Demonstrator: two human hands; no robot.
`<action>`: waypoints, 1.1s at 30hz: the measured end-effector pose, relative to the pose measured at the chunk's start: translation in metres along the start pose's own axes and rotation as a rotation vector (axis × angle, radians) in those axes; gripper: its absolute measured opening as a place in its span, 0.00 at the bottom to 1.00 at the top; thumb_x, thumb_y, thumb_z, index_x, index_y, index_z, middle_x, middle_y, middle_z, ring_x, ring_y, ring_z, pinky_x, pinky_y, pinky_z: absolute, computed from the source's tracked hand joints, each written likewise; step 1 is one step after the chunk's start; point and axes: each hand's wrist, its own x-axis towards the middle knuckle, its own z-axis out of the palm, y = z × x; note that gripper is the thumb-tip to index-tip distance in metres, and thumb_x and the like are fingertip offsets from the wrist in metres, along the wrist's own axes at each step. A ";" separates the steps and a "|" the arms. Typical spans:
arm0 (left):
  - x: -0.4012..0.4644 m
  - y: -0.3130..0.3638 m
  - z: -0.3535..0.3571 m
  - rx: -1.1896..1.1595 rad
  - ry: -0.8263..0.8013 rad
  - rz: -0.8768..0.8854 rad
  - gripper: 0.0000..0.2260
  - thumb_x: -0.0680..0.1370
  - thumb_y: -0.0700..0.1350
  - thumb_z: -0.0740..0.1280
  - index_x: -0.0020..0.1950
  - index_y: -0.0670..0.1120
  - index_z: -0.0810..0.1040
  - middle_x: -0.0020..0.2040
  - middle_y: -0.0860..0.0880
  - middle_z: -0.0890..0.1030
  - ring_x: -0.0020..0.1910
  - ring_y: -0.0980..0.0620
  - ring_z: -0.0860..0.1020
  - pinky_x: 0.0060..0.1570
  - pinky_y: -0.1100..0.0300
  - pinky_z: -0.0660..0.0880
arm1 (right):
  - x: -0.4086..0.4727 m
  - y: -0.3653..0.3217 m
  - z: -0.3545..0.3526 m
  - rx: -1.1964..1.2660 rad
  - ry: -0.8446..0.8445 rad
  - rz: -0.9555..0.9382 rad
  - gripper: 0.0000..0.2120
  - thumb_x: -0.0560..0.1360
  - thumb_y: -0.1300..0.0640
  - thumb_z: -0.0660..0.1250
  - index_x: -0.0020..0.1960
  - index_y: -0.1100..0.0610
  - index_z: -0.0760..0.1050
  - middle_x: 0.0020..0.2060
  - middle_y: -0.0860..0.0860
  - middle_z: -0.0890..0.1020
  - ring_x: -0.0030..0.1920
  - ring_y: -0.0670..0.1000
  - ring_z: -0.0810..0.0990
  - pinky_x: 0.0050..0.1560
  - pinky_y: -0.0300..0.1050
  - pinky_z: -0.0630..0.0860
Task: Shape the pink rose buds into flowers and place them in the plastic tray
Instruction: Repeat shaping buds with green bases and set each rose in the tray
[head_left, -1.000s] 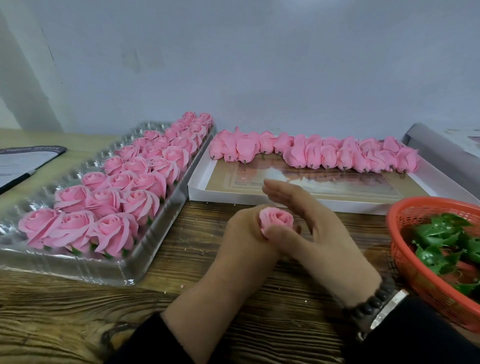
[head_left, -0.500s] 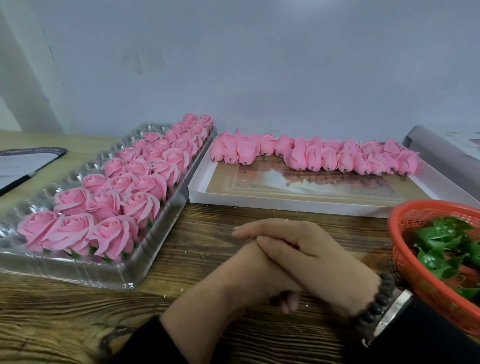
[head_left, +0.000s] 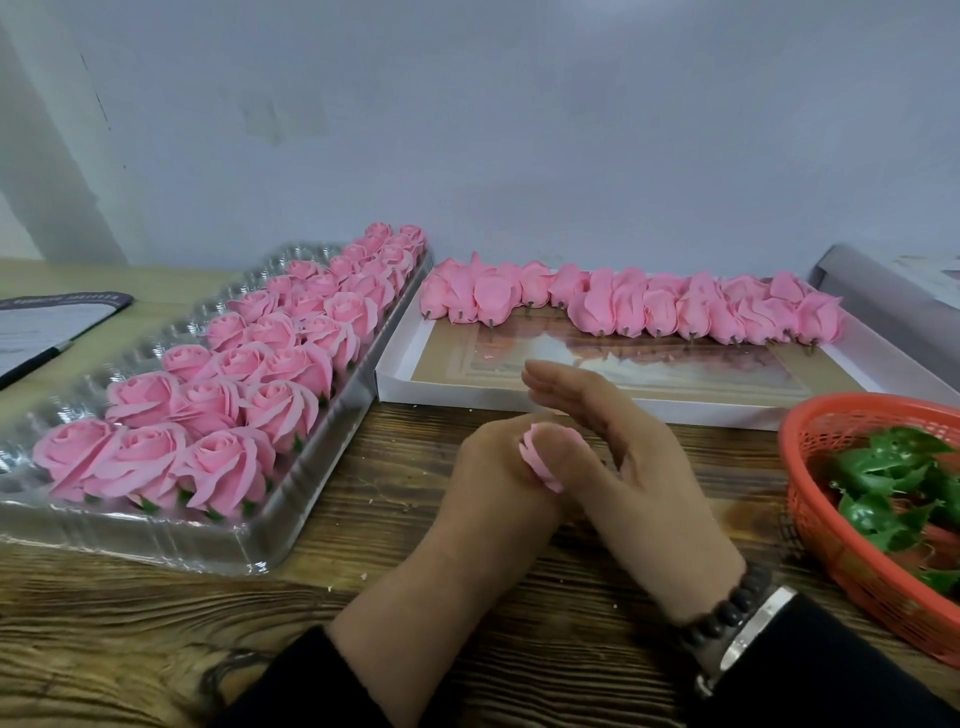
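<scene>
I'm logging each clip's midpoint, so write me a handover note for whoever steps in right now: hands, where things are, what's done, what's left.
Left hand: grips one pink bud above the wooden table.
Right hand: fingers straight, thumb pressing the bud's side, mid-shaping.
Done: the plastic tray on the left holds rows of shaped roses; its left column looks unfilled.
Left: finish this bud and place it in the tray, then work through the row of unshaped buds in the white box behind the hands.
Also there: an orange basket of green leaves on the right.
</scene>
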 end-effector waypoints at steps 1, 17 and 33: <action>-0.001 -0.001 0.003 0.020 -0.005 0.008 0.13 0.73 0.33 0.66 0.33 0.50 0.76 0.30 0.54 0.79 0.31 0.62 0.77 0.32 0.68 0.72 | -0.001 -0.001 0.005 0.000 0.044 -0.024 0.24 0.64 0.33 0.60 0.58 0.40 0.74 0.55 0.37 0.79 0.58 0.34 0.75 0.57 0.32 0.72; -0.009 0.008 -0.006 -0.094 -0.433 -0.249 0.19 0.71 0.32 0.66 0.23 0.48 0.75 0.21 0.53 0.73 0.24 0.56 0.72 0.27 0.66 0.70 | -0.002 -0.007 -0.006 -0.085 -0.346 0.069 0.11 0.77 0.51 0.60 0.55 0.41 0.77 0.45 0.38 0.82 0.26 0.51 0.82 0.27 0.40 0.77; -0.001 0.007 0.008 0.110 0.012 -0.010 0.09 0.76 0.38 0.65 0.38 0.50 0.77 0.34 0.54 0.80 0.36 0.65 0.78 0.35 0.73 0.72 | 0.003 0.001 0.011 -0.097 0.094 -0.029 0.09 0.72 0.44 0.59 0.46 0.38 0.77 0.44 0.35 0.82 0.49 0.33 0.78 0.49 0.25 0.69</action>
